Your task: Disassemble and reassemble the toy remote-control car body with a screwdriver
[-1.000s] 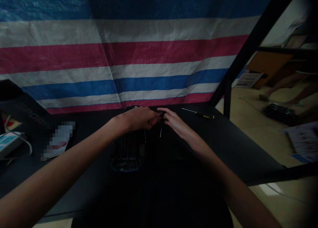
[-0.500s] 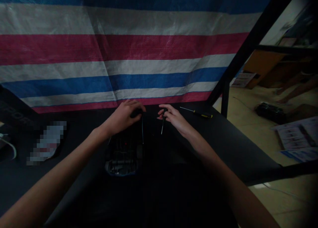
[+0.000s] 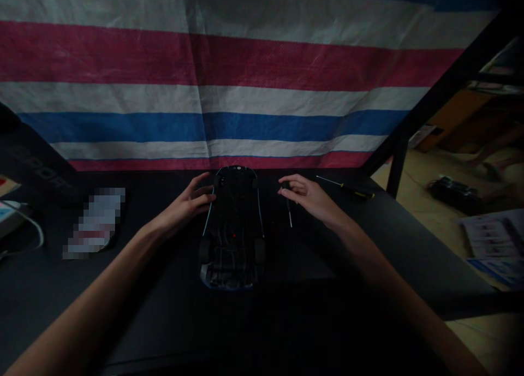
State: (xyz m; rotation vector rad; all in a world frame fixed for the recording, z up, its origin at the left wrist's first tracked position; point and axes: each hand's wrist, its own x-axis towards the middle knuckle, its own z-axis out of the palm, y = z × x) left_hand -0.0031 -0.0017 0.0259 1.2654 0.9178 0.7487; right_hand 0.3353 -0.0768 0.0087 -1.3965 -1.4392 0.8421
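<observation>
A dark toy car [image 3: 232, 231] lies upside down on the black table [image 3: 368, 239], its underside up and its far end towards the striped tarp. My left hand [image 3: 189, 204] rests against the car's far left wheel, fingers curled round it. My right hand [image 3: 305, 196] hovers to the right of the car and is closed on a small screwdriver [image 3: 289, 215] whose thin metal shaft points down towards me.
A second screwdriver [image 3: 347, 188] with a yellow and black handle lies at the table's back right. A blurred packet [image 3: 96, 223] and a white cable [image 3: 28, 226] lie at the left. A black frame post [image 3: 399, 163] stands at the right, with clutter on the floor beyond.
My hands have moved apart. The left hand shifted from over the car's far end to its left side, uncovering the whole underside; the right hand moved rightward with the screwdriver.
</observation>
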